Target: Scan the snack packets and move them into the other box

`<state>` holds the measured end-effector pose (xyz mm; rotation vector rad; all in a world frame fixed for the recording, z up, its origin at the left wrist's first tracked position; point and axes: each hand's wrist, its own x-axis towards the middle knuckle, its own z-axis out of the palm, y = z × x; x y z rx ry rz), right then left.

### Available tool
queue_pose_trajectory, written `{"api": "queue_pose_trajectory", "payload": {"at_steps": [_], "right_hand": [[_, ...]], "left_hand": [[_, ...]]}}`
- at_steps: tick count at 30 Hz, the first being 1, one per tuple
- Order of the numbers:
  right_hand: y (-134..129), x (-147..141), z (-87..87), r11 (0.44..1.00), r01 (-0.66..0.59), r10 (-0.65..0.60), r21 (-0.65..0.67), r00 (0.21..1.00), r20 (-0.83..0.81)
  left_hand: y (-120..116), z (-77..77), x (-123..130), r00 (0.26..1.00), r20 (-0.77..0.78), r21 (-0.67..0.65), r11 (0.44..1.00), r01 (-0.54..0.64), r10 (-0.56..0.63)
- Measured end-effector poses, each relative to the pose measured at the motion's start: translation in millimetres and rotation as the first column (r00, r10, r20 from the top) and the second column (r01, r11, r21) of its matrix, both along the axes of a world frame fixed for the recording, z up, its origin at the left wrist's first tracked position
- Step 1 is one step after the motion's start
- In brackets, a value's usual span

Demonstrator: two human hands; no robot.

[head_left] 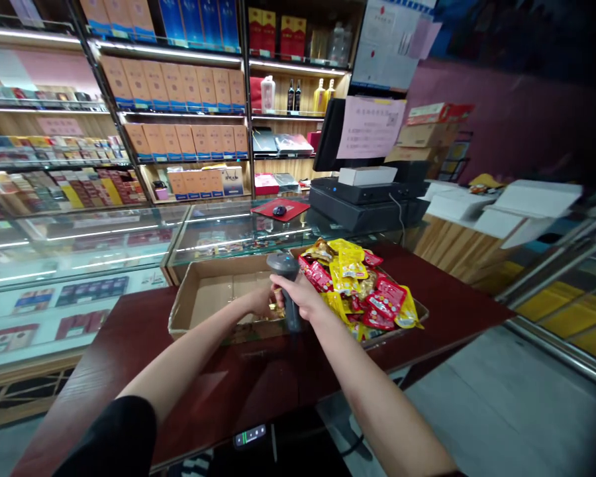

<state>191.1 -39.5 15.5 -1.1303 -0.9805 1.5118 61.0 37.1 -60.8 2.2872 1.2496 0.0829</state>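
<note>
My right hand (305,298) is wrapped around the handle of a dark grey handheld barcode scanner (283,265), its head up and its handle pointing down. Close beside it, my left hand (262,301) is closed on a small shiny gold packet (277,310), partly hidden behind the fingers and the scanner. Both hands are over a shallow cardboard box (198,281), whose left part shows bare cardboard. To the right of my hands, a heap of red and yellow snack packets (347,265), with some gold ones, fills another cardboard tray.
The boxes stand on a dark red wooden table (218,377). Behind are a glass display counter (129,228), a mouse (279,211) on a red pad, and a monitor (328,139) above a black cash drawer (347,202). Metal railings (571,331) stand at the right.
</note>
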Motion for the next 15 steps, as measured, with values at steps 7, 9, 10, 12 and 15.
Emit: {"api": "queue_pose_trajectory", "payload": {"at_steps": [7,9,10,12,15], "right_hand": [[13,-3,1.8,0.999,0.040,-0.039,-0.013,0.998,0.039],[19,-4,2.5,0.998,0.045,-0.042,-0.033,0.996,0.085],[23,-4,3.9,0.999,0.042,-0.040,-0.023,0.993,0.107],[30,-5,8.4,1.000,0.019,-0.022,0.017,0.988,0.155],[40,-6,17.2,0.998,-0.060,0.057,0.011,0.979,0.194]], "left_hand": [[3,18.9,-39,0.919,0.294,-0.424,0.898,-0.121,0.263],[6,26.7,-53,0.877,0.385,-0.448,0.889,-0.094,0.287],[7,30.9,-59,0.866,0.414,-0.439,0.895,-0.082,0.282],[10,40.5,-68,0.853,0.455,-0.402,0.914,-0.058,0.255],[11,57.5,-77,0.840,0.498,-0.355,0.935,-0.032,0.217]]}}
